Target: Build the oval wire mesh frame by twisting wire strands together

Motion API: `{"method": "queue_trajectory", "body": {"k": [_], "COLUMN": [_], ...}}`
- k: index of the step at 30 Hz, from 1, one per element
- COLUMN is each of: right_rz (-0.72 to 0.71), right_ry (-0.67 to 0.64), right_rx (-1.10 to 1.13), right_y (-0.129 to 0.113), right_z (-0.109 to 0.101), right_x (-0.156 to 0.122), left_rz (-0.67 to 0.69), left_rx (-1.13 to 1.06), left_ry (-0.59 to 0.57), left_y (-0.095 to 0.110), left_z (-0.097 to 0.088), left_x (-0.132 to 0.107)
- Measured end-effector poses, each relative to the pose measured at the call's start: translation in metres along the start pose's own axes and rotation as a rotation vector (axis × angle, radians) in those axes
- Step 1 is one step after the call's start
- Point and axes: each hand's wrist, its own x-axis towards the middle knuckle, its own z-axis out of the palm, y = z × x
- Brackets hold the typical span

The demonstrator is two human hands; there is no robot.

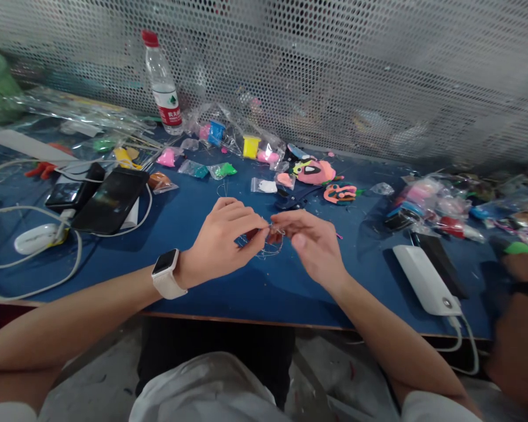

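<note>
In the head view, a loose bundle of thin silvery wire (270, 253) is bent into loops just above the blue table. My left hand (229, 237), with a watch on its wrist, pinches the wire between thumb and forefinger. From the other side my right hand (314, 243) has its curled fingers on the same wire; its thumb stands slightly off, and its inner fingertips are partly hidden. Behind the hands lie dark-handled pliers (293, 199), a small bag of white clay (264, 186), a pink clay figure (314, 172) and an orange-and-green clay piece (341, 193).
A water bottle (164, 88) stands against the perforated metal panel (334, 70). Phones and cables surround a black phone (112, 200) on the left. A white power bank (426, 280) lies right, near bagged clay (431, 199) and another person's arm (519, 328).
</note>
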Motion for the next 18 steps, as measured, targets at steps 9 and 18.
{"method": "queue_trajectory", "body": {"k": [9, 18], "right_rz": [-0.162, -0.112], "right_ry": [0.171, 0.154], "right_rx": [-0.408, -0.433], "right_y": [0.0034, -0.005], "right_z": [0.0084, 0.0096], "right_x": [-0.0067, -0.006], "left_rz": [0.008, 0.032], "left_rx": [0.041, 0.042], "left_ry": [-0.029, -0.06], "left_y": [0.0014, -0.001], "left_z": [0.0014, 0.0023], "left_x": [-0.0018, -0.0011]}}
